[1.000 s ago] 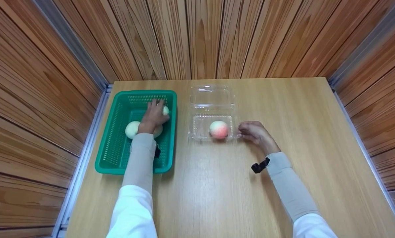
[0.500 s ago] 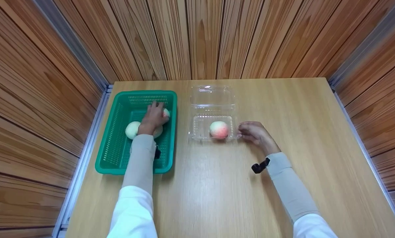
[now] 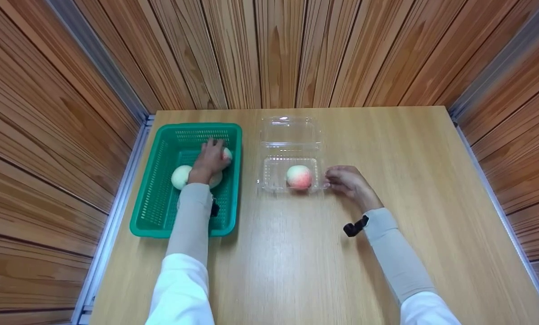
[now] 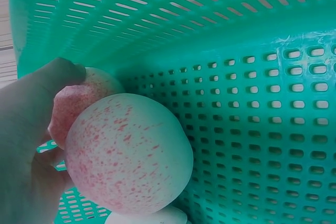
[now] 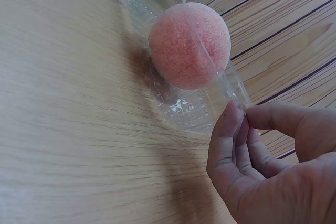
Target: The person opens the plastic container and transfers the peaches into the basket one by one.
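Note:
Inside the green plastic basket [image 3: 138, 216], my left hand [image 3: 209, 160] grips a pale peach with a red blush [image 3: 227, 154]. The left wrist view shows my thumb over the top of that peach [image 4: 86, 90] and fingers curled beneath it. A larger speckled peach [image 4: 131, 153] sits right beside it, partly covering it. My right hand [image 3: 349, 183] pinches the near right corner of an open clear plastic clamshell box [image 3: 269, 174] between thumb and fingertips. One pink and cream peach [image 3: 299, 177] rests in the box's lower half.
Two other peaches lie in the basket: a pale one [image 3: 180, 177] left of my left wrist and one partly hidden under it [image 3: 215, 179]. The clamshell's lid [image 3: 291, 131] lies folded back on the wooden table [image 3: 386, 135]. Wood-plank walls [image 3: 278, 54] enclose the table.
My left hand has drawn slightly nearer, and its peach has shifted and turned, showing its red side. The right hand and the box have stayed still.

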Demonstrator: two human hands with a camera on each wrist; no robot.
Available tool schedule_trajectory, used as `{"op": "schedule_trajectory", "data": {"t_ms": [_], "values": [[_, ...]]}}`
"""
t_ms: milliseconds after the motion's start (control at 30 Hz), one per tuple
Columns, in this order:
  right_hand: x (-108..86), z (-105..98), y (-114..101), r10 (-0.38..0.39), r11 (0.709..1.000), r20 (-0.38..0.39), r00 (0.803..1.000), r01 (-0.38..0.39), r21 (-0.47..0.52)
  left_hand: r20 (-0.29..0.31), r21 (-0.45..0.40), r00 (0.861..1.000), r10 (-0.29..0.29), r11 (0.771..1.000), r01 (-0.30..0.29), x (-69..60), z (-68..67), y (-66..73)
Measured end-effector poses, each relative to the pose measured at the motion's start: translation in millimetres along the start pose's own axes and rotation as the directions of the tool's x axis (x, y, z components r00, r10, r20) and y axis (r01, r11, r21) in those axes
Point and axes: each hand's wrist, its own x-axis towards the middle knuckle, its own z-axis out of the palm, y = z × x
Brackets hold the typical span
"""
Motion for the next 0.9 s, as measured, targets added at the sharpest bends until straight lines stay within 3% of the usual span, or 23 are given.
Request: {"op": "schedule_trajectory", "data": {"t_ms": [433, 900], "values": [[2.9, -0.7, 0.6, -0.025, 0.999, 0.014, 1.000, 0.025, 0.027, 0.014, 0.048, 1.000, -0.022, 0.999, 0.021, 2.5, -1.7, 0.1], [1.6, -0.9, -0.2, -0.003, 1.000, 0.010, 1.000, 0.004, -0.013, 0.000, 0.017, 1.000, -0.015, 1.000, 0.015, -3.5, -7.8, 2.3]]}}
